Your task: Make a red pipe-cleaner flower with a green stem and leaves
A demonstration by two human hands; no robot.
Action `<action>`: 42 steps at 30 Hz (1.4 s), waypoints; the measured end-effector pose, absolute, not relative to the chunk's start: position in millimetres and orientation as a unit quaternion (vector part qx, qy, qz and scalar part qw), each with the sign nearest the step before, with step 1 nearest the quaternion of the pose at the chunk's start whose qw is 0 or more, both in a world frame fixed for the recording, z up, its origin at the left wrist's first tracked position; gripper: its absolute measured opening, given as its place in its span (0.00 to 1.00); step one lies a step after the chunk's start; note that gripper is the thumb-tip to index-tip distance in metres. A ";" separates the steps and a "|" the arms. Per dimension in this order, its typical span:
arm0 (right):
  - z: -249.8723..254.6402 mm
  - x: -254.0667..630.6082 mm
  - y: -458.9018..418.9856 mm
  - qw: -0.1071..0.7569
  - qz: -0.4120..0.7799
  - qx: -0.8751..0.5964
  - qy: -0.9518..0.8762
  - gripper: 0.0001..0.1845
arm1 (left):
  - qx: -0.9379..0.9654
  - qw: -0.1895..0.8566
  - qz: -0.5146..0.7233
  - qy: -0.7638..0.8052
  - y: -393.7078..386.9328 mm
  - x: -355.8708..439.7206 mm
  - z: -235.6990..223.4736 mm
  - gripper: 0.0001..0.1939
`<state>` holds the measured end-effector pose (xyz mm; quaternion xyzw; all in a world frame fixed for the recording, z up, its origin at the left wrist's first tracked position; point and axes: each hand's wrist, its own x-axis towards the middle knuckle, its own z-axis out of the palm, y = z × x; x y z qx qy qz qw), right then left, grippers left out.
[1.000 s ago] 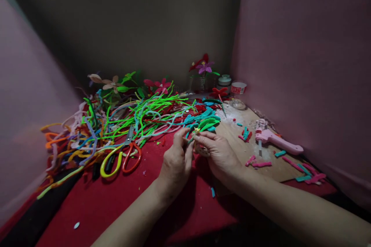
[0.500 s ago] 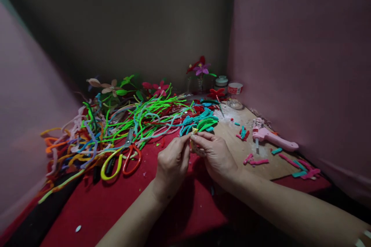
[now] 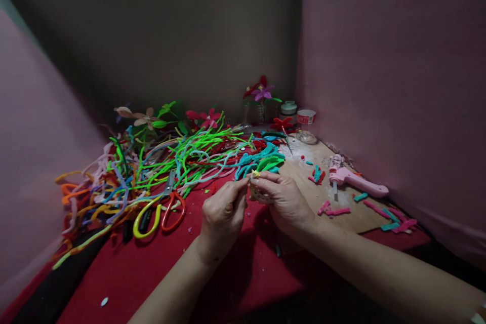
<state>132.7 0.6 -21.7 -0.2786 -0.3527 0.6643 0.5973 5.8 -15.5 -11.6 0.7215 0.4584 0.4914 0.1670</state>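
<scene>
A small yellow tufted piece [image 3: 255,174] pokes up from the fingertips of my right hand [image 3: 290,202], which is closed in a pinch on it. Right beside it, my left hand [image 3: 223,208] has thumb and forefinger pressed together; what lies between them is too small to make out. A pale, perforated-looking band [image 3: 260,196] shows below my right fingers, partly hidden by them. Just beyond my fingertips lie green fuzzy petals [image 3: 270,163] and turquoise ones [image 3: 245,169].
Scissors [image 3: 168,186] with yellow and red handles and tangled pipe cleaners [image 3: 197,149] lie left. A pink glue gun [image 3: 359,182] rests on a brown board [image 3: 353,217] at right, among pink and turquoise scraps. Pipe-cleaner flowers [image 3: 261,92] and a jar [image 3: 288,109] stand behind.
My left hand has shifted slightly left and its fingertips sit a little farther from the yellow piece. More of the pale band shows under my right hand. The view has moved slightly.
</scene>
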 end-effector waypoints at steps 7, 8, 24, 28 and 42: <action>-23.6 133.1 3.4 0.606 0.623 -0.302 -0.391 0.06 | 0.565 0.434 0.508 0.484 -12.8 9.7 -3.1 0.09; -23.5 133.5 4.0 0.606 0.627 -0.295 -0.391 0.06 | 0.550 0.462 0.507 0.477 -12.6 9.9 -0.8 0.09; -17.2 138.6 3.5 0.568 0.694 -0.188 -0.400 0.02 | 0.420 0.640 0.522 0.376 -10.5 7.4 4.6 0.09; -15.2 142.2 5.3 0.560 0.695 -0.191 -0.408 0.04 | 0.407 0.660 0.519 0.360 -11.4 7.1 4.5 0.08; -17.8 140.2 9.0 0.564 0.686 -0.190 -0.419 0.06 | 0.398 0.689 0.495 0.348 -11.4 5.1 7.5 0.06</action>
